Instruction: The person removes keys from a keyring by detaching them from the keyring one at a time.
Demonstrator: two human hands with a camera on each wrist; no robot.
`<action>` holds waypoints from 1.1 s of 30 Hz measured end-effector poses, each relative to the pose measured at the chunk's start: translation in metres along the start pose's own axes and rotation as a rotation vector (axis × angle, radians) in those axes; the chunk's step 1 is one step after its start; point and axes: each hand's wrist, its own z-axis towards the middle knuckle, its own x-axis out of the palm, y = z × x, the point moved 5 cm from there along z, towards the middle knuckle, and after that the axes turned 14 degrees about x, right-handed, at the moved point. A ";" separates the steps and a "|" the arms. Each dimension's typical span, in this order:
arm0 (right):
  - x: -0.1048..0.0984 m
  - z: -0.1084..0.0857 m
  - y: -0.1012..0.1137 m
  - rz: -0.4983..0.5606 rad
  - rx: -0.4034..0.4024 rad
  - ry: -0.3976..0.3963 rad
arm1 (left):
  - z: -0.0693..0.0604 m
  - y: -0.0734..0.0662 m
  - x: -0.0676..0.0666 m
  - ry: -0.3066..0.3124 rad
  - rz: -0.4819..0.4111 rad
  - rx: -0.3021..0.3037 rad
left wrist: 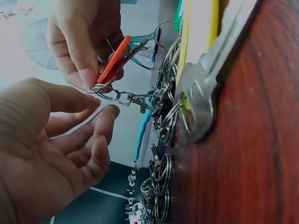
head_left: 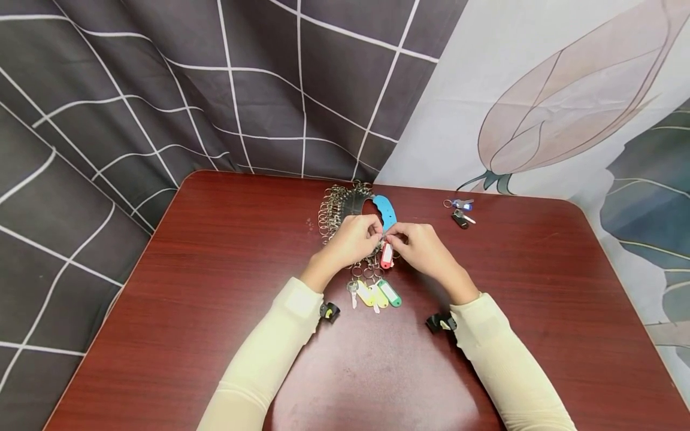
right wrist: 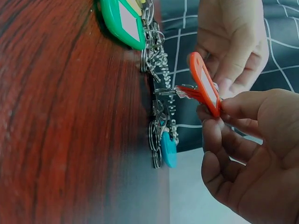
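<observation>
Above the table my left hand (head_left: pixel 351 238) and right hand (head_left: pixel 420 246) meet at a red key tag (head_left: pixel 387 255). My right hand pinches the tag's end between thumb and finger in the right wrist view. A key hangs beside the tag, its bow partly hidden. With its fingertips my left hand pinches the small split ring (left wrist: pixel 106 97) at that end; the exact contact is partly hidden. A metal clasp (left wrist: pixel 140 101) links this ring to a bunch of metal rings (head_left: pixel 330 209) around a holder with a blue curved part (head_left: pixel 385 211).
Nearer me lie a silver key (head_left: pixel 353 288), yellow tags (head_left: pixel 366 294) and a green tag (head_left: pixel 390 293), joined to the bunch by rings. At the back right are a blue-tagged key (head_left: pixel 463 205) and a black-tagged key (head_left: pixel 460 219). Curtains hang behind the reddish-brown table (head_left: pixel 226 257).
</observation>
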 end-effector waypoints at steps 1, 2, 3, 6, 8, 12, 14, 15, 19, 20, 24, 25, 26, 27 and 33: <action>0.000 0.000 0.000 0.000 0.001 0.000 | 0.000 0.000 0.000 0.004 0.011 -0.008; 0.000 0.000 0.000 -0.001 0.003 -0.001 | 0.000 0.000 0.000 0.011 0.019 -0.014; -0.001 0.000 0.000 0.000 0.006 0.000 | -0.001 0.000 0.000 0.020 0.031 -0.019; -0.001 0.000 0.000 0.003 0.007 0.002 | -0.002 -0.001 0.000 0.054 0.043 -0.028; 0.000 0.000 0.000 0.007 0.001 0.000 | -0.003 -0.002 0.000 0.075 0.033 -0.035; 0.000 0.000 0.001 0.000 -0.016 -0.011 | -0.003 -0.003 0.001 0.095 0.008 -0.041; 0.000 0.000 0.001 -0.010 -0.020 -0.022 | -0.002 -0.003 0.001 0.099 0.005 -0.033; -0.001 0.000 0.002 -0.014 -0.019 -0.026 | -0.002 -0.003 0.001 0.101 0.008 -0.027; -0.001 -0.001 0.001 -0.025 -0.007 -0.040 | -0.001 -0.003 0.001 0.116 0.010 -0.001; -0.001 -0.001 0.001 -0.027 -0.004 -0.042 | -0.001 -0.003 0.000 0.120 0.012 0.005; -0.001 -0.001 0.001 -0.032 -0.007 -0.044 | -0.002 -0.004 -0.001 0.127 -0.006 0.006; 0.000 -0.001 0.002 -0.030 -0.013 -0.042 | -0.002 -0.004 -0.001 0.126 -0.012 0.002; 0.000 -0.001 0.002 -0.030 -0.019 -0.041 | -0.002 -0.004 -0.001 0.122 -0.018 -0.005; 0.001 -0.002 0.003 -0.028 -0.026 -0.040 | -0.002 -0.003 -0.001 0.117 -0.027 -0.015; 0.002 -0.002 0.006 -0.036 -0.050 -0.049 | -0.003 -0.003 -0.002 0.092 -0.044 -0.042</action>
